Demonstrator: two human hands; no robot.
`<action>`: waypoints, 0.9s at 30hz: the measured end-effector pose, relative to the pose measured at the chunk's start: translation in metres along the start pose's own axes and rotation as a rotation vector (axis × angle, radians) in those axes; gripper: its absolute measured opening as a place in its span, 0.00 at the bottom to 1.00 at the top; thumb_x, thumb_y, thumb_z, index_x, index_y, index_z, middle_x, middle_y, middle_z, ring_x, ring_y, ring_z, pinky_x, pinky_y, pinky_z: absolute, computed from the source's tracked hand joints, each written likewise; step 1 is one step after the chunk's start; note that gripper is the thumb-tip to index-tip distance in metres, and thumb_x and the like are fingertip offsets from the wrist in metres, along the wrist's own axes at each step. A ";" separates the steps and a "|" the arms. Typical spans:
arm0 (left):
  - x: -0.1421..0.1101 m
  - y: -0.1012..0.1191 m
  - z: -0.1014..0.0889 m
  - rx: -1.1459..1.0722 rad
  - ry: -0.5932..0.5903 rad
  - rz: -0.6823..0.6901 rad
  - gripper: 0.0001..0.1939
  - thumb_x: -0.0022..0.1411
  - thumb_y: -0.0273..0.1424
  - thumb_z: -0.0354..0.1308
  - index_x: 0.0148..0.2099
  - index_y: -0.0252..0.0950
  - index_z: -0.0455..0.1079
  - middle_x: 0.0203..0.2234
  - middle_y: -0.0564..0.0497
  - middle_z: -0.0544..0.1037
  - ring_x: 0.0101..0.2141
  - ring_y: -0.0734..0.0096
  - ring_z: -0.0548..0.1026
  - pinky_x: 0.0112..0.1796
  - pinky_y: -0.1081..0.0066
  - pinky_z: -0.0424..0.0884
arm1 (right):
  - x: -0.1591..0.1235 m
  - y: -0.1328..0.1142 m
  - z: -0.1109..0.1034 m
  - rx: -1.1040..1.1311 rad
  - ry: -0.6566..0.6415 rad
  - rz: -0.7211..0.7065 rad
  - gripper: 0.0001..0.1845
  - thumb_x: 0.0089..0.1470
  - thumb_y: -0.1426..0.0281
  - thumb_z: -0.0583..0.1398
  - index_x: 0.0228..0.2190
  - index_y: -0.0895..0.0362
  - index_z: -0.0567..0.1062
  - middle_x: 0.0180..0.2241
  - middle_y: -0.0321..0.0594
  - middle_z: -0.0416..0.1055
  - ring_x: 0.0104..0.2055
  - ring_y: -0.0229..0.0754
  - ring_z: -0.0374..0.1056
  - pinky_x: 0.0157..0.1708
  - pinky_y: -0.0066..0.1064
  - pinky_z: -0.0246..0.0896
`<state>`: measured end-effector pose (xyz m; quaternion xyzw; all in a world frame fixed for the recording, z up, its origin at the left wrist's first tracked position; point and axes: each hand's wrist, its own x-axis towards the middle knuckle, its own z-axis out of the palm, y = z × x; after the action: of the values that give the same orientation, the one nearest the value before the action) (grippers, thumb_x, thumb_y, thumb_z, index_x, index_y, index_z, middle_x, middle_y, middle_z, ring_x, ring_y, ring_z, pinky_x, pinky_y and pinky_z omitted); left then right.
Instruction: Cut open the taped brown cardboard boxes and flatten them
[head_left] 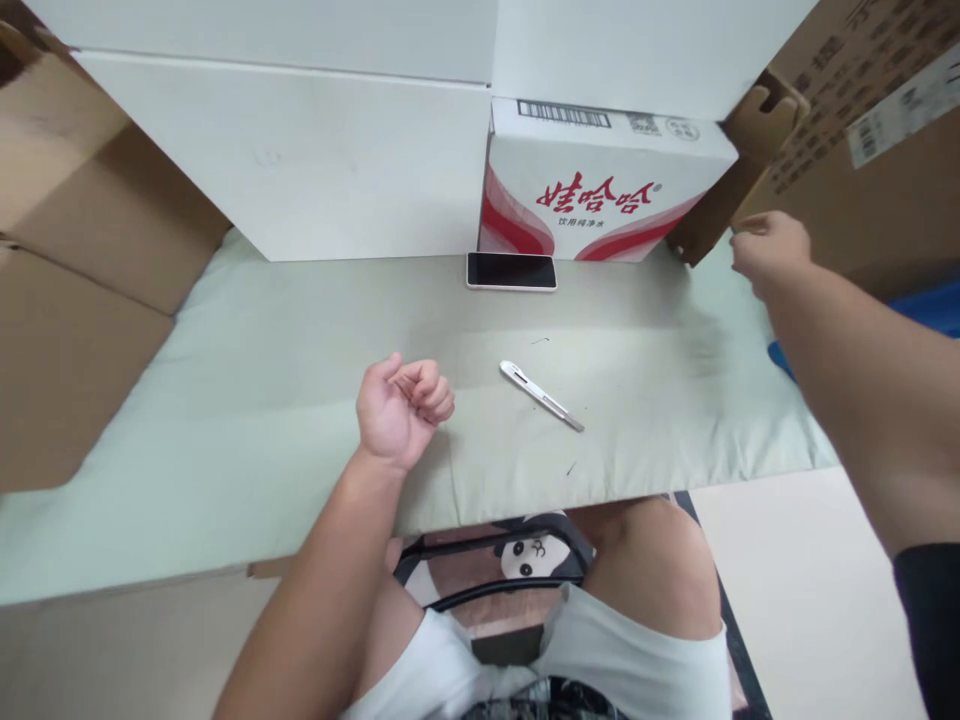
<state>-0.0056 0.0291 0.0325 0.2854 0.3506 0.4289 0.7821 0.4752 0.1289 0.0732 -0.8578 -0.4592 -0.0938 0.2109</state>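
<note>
My left hand (405,408) rests palm up on the pale green cloth (322,330), its fingers loosely curled, thumb apart, and nothing in it. To its right lies a white utility knife (534,391) with its blade end pointing toward the lower right. My right hand (772,248) is stretched out at the right, beside the brown cardboard. Its fingers are pinched together, and what they hold, if anything, is too small to make out. A phone (511,271) with a dark screen lies in front of the white and red carton (600,190).
White panels (337,160) stand along the back. Cardboard boxes are at the left (75,340) and right (870,190). A blue object (926,308) shows partly behind my right forearm. Small dark scraps (571,468) lie near the table's front edge.
</note>
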 end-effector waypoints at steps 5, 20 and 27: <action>-0.008 0.001 0.002 -0.085 -0.001 0.033 0.30 0.68 0.47 0.43 0.17 0.38 0.51 0.14 0.59 0.45 0.15 0.79 0.47 0.19 0.75 0.50 | -0.041 -0.028 -0.062 -0.027 -0.074 0.120 0.23 0.56 0.77 0.59 0.52 0.63 0.80 0.42 0.53 0.77 0.35 0.42 0.65 0.43 0.39 0.66; -0.041 0.012 -0.032 0.391 0.252 0.248 0.23 0.62 0.32 0.59 0.20 0.39 0.51 0.18 0.58 0.50 0.24 0.74 0.51 0.29 0.66 0.45 | -0.213 -0.345 -0.057 0.291 -0.404 -1.246 0.19 0.55 0.72 0.60 0.48 0.55 0.77 0.51 0.51 0.76 0.40 0.50 0.75 0.47 0.48 0.73; -0.068 0.035 -0.054 0.488 0.271 0.200 0.25 0.64 0.32 0.56 0.21 0.40 0.45 0.18 0.57 0.48 0.23 0.73 0.48 0.28 0.63 0.43 | -0.319 -0.506 -0.048 0.380 -0.430 -1.621 0.35 0.54 0.85 0.51 0.60 0.53 0.69 0.65 0.41 0.68 0.66 0.50 0.66 0.61 0.44 0.68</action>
<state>-0.0910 -0.0054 0.0473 0.4383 0.5149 0.4409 0.5903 -0.1211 0.1163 0.1422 -0.2143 -0.9680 0.0278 0.1273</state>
